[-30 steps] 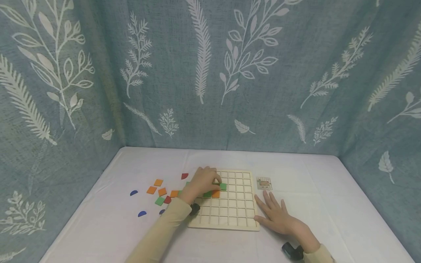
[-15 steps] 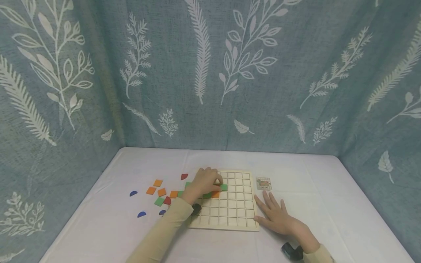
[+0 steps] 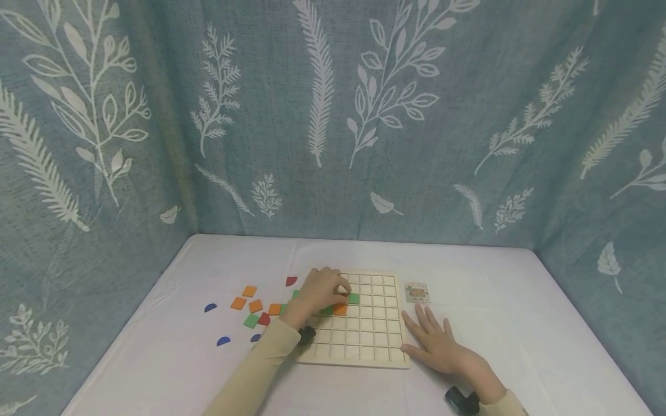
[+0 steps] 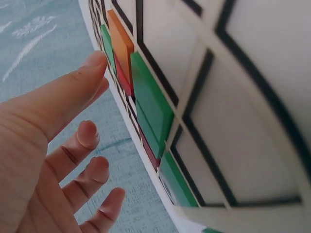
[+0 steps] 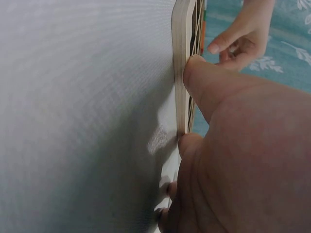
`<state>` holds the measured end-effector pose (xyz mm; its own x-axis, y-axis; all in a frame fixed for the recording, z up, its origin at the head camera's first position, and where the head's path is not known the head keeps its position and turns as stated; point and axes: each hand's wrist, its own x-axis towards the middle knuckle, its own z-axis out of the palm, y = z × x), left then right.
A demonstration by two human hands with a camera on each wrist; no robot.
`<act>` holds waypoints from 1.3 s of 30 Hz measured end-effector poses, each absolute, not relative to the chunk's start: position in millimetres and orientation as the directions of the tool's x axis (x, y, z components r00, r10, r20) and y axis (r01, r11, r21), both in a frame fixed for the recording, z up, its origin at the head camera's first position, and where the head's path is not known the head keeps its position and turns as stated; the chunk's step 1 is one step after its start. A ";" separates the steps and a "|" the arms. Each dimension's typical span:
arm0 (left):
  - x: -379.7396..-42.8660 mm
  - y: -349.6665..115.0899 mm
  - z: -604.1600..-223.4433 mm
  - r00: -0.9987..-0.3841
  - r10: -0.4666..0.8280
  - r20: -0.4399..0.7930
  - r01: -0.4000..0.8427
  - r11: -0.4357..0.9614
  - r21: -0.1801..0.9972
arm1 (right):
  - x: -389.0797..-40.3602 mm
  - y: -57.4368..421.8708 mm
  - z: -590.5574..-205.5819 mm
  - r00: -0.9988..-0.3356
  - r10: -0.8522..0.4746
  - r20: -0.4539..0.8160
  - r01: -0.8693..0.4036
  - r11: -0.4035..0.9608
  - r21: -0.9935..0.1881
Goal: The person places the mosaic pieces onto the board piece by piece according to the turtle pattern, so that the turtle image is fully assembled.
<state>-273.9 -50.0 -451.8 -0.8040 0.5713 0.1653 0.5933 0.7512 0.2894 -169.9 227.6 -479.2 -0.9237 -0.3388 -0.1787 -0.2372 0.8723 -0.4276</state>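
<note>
A pale wooden grid board (image 3: 364,338) lies on the white table. My left hand (image 3: 321,289) is over its upper left part, fingers loosely bent, thumb and index tips close together. In the left wrist view nothing shows between the thumb (image 4: 77,87) and fingers. Near the thumb tip, a green tile (image 4: 108,46), an orange tile (image 4: 120,41) and a red tile (image 4: 124,77) sit in the grid. Larger green tiles (image 4: 150,104) are nearer that camera. My right hand (image 3: 439,348) lies spread at the board's right edge; its thumb (image 5: 201,80) touches the rim.
Loose orange squares (image 3: 250,291), a green square (image 3: 251,320), red pieces (image 3: 291,281) and blue half-circles (image 3: 223,341) lie left of the board. A small printed card (image 3: 417,293) lies past the board's right edge. A patterned curtain (image 3: 333,190) stands behind the table.
</note>
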 end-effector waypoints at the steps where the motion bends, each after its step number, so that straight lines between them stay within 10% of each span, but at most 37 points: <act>1: -273.9 -51.4 -451.9 -0.802 0.570 0.177 0.596 0.752 0.281 | -169.7 227.7 -478.9 -0.924 -0.339 -0.179 -0.237 0.872 -0.428; 39: -273.2 -146.1 -455.1 -0.917 0.356 0.180 0.399 0.807 0.435 | -169.2 227.6 -478.2 -0.924 -0.338 -0.177 -0.233 0.867 -0.441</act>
